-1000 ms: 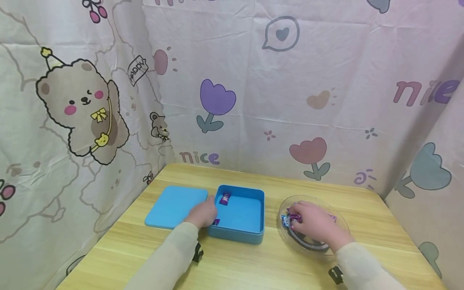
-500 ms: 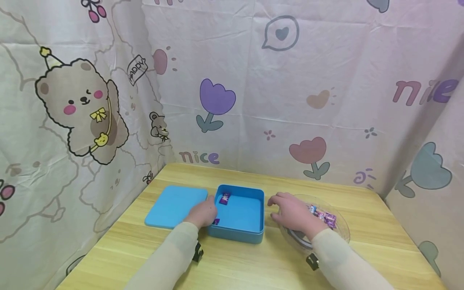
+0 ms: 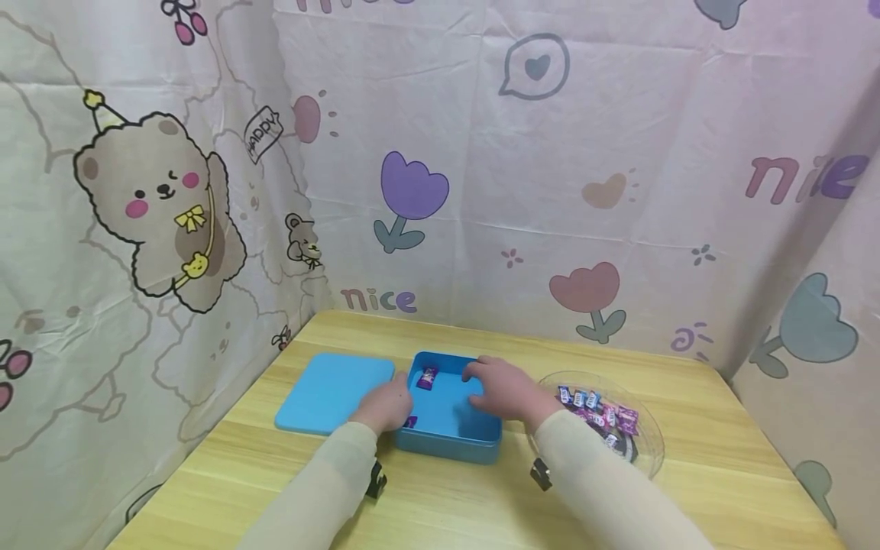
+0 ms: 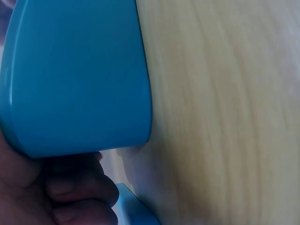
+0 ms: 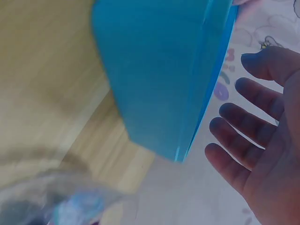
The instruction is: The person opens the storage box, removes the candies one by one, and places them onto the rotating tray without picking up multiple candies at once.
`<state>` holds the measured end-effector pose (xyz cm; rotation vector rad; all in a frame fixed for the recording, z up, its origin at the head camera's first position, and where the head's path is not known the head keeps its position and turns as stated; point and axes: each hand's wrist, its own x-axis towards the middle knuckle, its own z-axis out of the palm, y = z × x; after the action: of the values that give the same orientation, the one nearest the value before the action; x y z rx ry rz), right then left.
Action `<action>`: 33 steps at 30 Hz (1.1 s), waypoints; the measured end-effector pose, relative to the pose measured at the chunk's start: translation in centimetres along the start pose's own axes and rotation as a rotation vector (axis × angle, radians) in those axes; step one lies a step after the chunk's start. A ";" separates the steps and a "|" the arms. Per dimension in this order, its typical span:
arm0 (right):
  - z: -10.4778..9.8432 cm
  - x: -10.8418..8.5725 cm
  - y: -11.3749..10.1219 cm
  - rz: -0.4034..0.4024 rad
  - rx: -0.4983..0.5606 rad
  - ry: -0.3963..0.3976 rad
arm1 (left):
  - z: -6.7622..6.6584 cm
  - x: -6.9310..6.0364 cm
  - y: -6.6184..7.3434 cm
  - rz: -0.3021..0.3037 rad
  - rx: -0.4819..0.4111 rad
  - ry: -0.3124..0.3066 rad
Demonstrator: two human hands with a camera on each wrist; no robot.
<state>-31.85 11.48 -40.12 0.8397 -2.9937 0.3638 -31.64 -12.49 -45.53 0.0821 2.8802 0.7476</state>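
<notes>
In the head view, my left hand point(image 3: 386, 402) grips the left wall of an open blue box point(image 3: 450, 451). Curled fingers point(image 4: 86, 192) press against the box's side in the left wrist view. Inside the box lie two purple-wrapped candies: one candy point(image 3: 427, 377) at the back left, the other candy point(image 3: 410, 422) at the front left, partly hidden by the left hand. My right hand point(image 3: 507, 388) reaches over the box's right wall. The right wrist view shows its fingers point(image 5: 243, 126) spread and loosely bent, thumb apart, with nothing visible between them.
A blue lid point(image 3: 333, 393) lies flat left of the box. To the right stands a clear round dish point(image 3: 653, 451) with several wrapped candies point(image 3: 595, 416). Printed curtains point(image 3: 481, 191) enclose the wooden table point(image 3: 440, 504) at the back and sides.
My right hand has moved left from the candies in the dish to above the right side of the box, uncovering the dish. My left hand has stayed on the box.
</notes>
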 end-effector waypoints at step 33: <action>5.0 7.9 -5.0 0.134 -0.020 -0.230 | -0.3 0.1 0.0 0.032 0.035 -0.023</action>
<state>-35.75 2.14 -43.30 0.7275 -3.2707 0.2542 -31.77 -12.65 -45.31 0.1403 2.8770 0.6975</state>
